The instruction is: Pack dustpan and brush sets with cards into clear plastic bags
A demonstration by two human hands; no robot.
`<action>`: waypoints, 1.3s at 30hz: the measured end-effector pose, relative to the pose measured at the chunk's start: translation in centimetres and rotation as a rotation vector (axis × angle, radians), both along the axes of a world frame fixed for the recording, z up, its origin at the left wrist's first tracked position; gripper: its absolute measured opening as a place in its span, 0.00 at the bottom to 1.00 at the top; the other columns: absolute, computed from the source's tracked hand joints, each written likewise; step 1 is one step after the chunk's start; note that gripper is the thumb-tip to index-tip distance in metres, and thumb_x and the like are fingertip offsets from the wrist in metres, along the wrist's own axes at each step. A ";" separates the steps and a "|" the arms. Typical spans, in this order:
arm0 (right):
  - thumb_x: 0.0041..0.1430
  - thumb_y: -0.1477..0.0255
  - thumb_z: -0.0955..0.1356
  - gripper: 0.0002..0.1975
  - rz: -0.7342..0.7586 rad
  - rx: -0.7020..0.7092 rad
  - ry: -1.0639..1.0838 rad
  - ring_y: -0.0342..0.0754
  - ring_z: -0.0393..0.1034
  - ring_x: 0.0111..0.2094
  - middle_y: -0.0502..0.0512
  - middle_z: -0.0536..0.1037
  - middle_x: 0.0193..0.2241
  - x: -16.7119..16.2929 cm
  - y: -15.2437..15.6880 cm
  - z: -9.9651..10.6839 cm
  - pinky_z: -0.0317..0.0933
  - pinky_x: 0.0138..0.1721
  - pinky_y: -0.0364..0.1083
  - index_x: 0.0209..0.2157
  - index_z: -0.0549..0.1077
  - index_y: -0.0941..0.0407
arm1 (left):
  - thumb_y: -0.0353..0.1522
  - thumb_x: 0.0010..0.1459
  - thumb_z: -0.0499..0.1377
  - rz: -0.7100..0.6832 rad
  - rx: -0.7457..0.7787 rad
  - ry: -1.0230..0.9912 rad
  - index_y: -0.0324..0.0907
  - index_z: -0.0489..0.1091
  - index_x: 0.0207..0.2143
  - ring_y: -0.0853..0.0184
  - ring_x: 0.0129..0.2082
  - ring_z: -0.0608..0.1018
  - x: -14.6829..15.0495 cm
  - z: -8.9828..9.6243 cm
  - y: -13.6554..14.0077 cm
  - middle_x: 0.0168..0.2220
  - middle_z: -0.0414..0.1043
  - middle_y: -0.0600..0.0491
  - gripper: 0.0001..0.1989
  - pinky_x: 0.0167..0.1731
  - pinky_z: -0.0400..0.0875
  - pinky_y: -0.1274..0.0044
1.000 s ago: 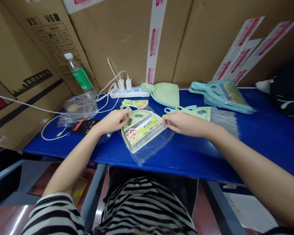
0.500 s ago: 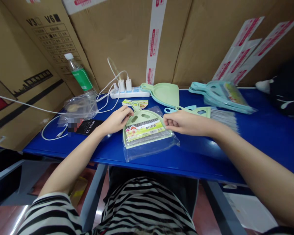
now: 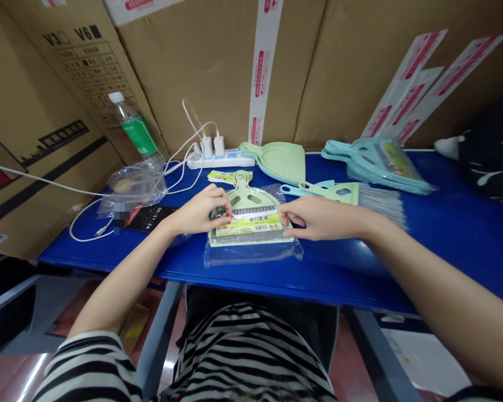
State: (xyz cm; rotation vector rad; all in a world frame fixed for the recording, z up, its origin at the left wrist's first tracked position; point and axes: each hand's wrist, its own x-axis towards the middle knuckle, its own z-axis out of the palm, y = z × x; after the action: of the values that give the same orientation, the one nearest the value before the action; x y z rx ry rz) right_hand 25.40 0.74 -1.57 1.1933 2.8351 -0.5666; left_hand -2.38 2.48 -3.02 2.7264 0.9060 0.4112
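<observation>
In front of me a pale green dustpan lies on the table, with a grey-bristled brush nested in it. A clear plastic bag is around both, and a yellow-green paper label lies across the bristles. My left hand is closed in a pinch at the set's left side, its fingertips over the label's left end. My right hand pinches the right edge near the label's other end. Whether the fingers hold only the bag or the dustpan too, I cannot tell.
Behind are a green-and-blue dustpan stack and loose brushes. Bagged blue dustpans lie back right. A power strip with cables, a bottle, a crumpled bag and a phone are left. Cardboard walls the back.
My left hand has moved down from near the handle to the label's left end. The bagged set has turned slightly, its handle shifting right. My right hand remains at the right edge.
</observation>
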 end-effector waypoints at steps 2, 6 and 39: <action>0.54 0.71 0.67 0.06 -0.018 -0.029 -0.024 0.43 0.60 0.22 0.47 0.66 0.20 -0.2 -0.1 0.3 0.51 0.27 0.44 0.27 0.64 0.53 | 0.38 0.61 0.58 -0.060 -0.058 0.019 0.42 0.72 0.33 0.63 0.39 0.71 -0.1 0.2 0.0 0.33 0.72 0.52 0.09 0.45 0.66 0.71; 0.54 0.71 0.67 0.07 -0.056 -0.090 -0.039 0.44 0.62 0.23 0.46 0.67 0.20 -0.4 -0.4 0.6 0.52 0.28 0.44 0.27 0.63 0.52 | 0.38 0.60 0.60 -0.158 -0.164 0.031 0.41 0.70 0.31 0.67 0.33 0.70 -0.2 0.3 -0.1 0.29 0.69 0.54 0.10 0.38 0.65 0.75; 0.54 0.70 0.69 0.05 0.026 -0.062 0.002 0.43 0.64 0.21 0.46 0.69 0.17 0.0 0.2 0.1 0.53 0.28 0.43 0.26 0.70 0.54 | 0.35 0.58 0.61 -0.186 -0.162 0.139 0.42 0.70 0.32 0.65 0.38 0.72 -0.3 0.6 -0.5 0.33 0.72 0.55 0.06 0.43 0.57 0.72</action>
State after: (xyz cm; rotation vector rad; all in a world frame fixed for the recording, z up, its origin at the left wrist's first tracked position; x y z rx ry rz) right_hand 25.39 0.90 -1.42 1.1456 2.8083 -0.6496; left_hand -2.65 1.93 -2.42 2.6832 0.6758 0.1086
